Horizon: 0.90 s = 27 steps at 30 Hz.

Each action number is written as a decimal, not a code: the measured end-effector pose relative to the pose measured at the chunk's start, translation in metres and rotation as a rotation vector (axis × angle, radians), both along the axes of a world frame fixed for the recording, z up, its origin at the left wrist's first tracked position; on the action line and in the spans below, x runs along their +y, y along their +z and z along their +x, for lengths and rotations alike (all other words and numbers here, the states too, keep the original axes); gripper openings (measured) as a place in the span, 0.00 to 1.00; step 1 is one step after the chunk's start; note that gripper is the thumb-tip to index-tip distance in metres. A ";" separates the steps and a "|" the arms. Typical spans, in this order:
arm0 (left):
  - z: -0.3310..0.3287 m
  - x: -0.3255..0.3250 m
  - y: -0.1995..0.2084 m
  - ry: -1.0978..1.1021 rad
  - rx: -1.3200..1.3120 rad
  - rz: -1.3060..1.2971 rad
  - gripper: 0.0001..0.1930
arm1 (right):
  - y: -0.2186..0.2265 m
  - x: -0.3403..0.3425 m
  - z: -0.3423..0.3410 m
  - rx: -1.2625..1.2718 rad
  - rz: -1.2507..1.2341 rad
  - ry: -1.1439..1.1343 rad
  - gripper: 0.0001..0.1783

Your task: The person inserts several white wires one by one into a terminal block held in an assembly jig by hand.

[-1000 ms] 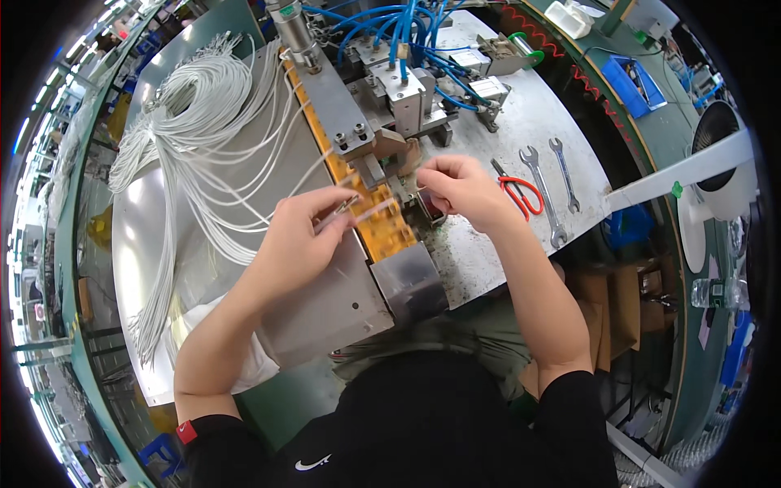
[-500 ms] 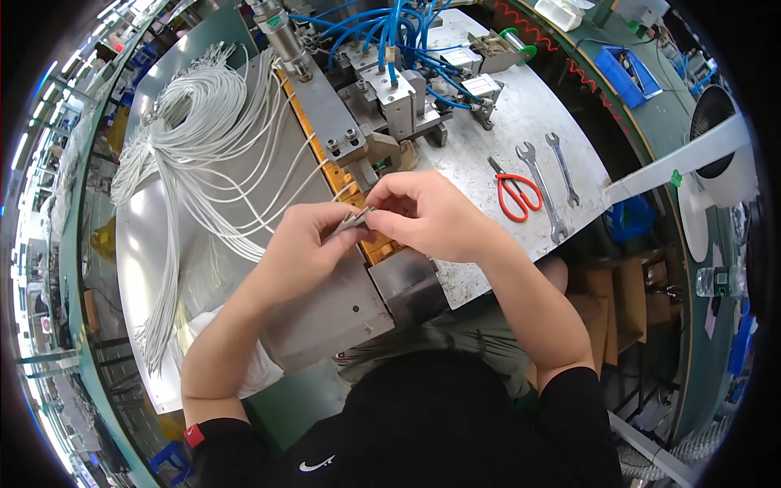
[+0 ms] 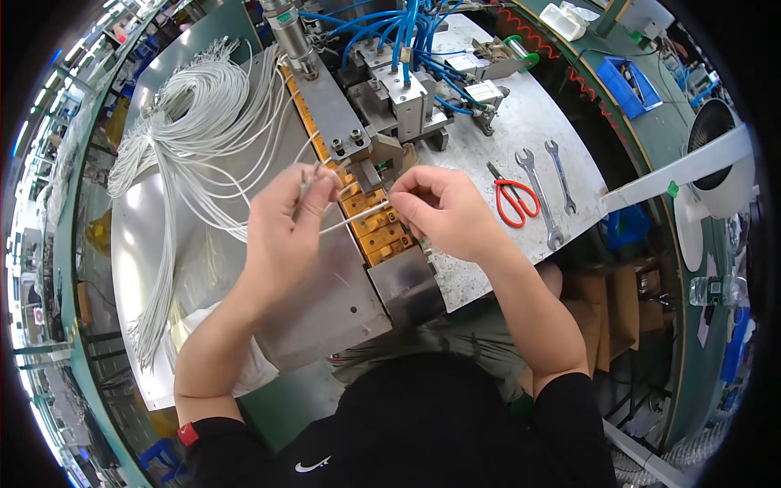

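My right hand (image 3: 443, 211) pinches the end of a white cable (image 3: 355, 218) between thumb and fingertips, over an orange fixture strip (image 3: 381, 237). The cable runs left from there, passing below the fingers of my left hand (image 3: 286, 218). That left hand is raised to the left of the strip, its thumb and fingers closed on a small, thin greyish piece (image 3: 307, 180), too blurred to name. Other white cables run to the strip from a large coiled bundle (image 3: 203, 102) on the left side of the metal table.
Beyond my hands stands a metal machine (image 3: 407, 102) with blue air hoses (image 3: 411, 28). Red-handled scissors (image 3: 517, 203) and two wrenches, one larger (image 3: 540, 199) and one smaller (image 3: 560, 175), lie to the right. A fan (image 3: 716, 154) and a blue bin (image 3: 628, 81) are farther right.
My hands were together over the strip and have moved apart. The left rose to the left with the thin piece; the right shifted slightly right, and the white cable now shows between them.
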<state>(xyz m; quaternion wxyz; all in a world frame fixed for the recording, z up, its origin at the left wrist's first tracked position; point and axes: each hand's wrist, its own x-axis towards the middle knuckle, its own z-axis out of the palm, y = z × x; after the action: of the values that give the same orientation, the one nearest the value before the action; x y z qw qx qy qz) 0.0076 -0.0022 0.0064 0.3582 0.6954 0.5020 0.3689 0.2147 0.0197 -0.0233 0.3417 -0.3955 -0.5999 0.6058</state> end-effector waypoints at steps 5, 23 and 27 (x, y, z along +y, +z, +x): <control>0.009 -0.005 0.002 -0.061 0.089 0.114 0.05 | 0.014 -0.006 0.001 -0.010 0.050 0.024 0.07; 0.011 -0.014 -0.014 -0.152 0.288 0.196 0.05 | 0.013 -0.008 -0.002 -0.141 0.009 0.061 0.05; 0.012 -0.011 -0.018 -0.164 0.085 0.227 0.06 | 0.005 -0.003 -0.002 0.047 -0.141 0.106 0.04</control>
<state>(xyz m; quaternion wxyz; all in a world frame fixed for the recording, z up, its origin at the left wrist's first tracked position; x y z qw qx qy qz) 0.0196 -0.0132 -0.0118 0.2848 0.7852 0.4131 0.3630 0.2131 0.0165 -0.0181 0.2945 -0.3721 -0.5677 0.6728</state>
